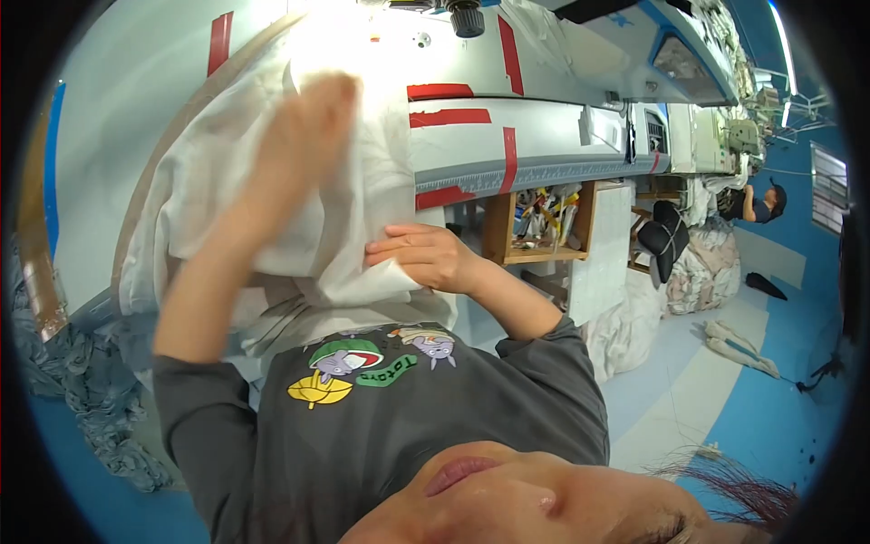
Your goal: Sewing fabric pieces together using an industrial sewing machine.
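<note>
A large white cloth (227,181) lies spread over the grey worktable (544,118) and hangs down toward my dark grey shirt. My left hand (308,131) is raised against the cloth near its upper part. It is blurred, flat, with its fingers together, and grips nothing that I can see. My right hand (426,256) is at the cloth's lower right edge, its fingers pinched on a fold of the fabric. Both forearms reach up from my chest.
Red tape strips (449,118) mark the table. A black machine knob (468,18) sits at the top edge. Under the table is a wooden shelf (544,227) with small items. Blue-grey fabric (82,390) is piled left, white bundles (698,272) stand right, and another person (761,204) works far right.
</note>
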The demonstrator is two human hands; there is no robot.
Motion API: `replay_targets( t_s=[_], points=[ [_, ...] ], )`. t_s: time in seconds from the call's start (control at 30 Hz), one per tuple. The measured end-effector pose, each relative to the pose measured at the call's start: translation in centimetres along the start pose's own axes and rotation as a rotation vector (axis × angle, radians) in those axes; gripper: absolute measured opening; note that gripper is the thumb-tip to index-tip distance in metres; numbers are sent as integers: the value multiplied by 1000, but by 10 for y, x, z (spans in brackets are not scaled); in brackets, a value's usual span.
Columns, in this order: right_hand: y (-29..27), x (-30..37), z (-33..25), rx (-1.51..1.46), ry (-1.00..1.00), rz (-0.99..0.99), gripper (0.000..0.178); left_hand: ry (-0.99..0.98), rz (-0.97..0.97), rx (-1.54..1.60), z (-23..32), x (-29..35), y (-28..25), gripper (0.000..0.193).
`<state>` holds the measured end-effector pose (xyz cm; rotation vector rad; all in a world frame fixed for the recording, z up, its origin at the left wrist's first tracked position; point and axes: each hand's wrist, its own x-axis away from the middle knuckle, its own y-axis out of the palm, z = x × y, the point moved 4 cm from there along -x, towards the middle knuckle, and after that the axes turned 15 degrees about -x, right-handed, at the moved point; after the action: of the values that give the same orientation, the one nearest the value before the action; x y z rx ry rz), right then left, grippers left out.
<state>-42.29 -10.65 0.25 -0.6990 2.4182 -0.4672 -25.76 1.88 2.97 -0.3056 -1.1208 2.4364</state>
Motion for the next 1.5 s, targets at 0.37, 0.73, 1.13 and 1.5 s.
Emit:
replay_targets(
  t_s=[0.37,0.73,1.13,1.5],
  points=[
    [-29,-31,11,-58,-20,-101,18,87,518,-299,-37,-135,-53,8],
    [-64,-64,37,-193,103,-128,13,55,535,-434,-96,-219,-48,18],
    [-88,-98,67,-282,234,-159,14,-28,478,-278,-108,-271,-67,21],
    [-104,-101,93,-210,170,-153,9,97,623,-442,-144,-335,-55,26]
  ],
)
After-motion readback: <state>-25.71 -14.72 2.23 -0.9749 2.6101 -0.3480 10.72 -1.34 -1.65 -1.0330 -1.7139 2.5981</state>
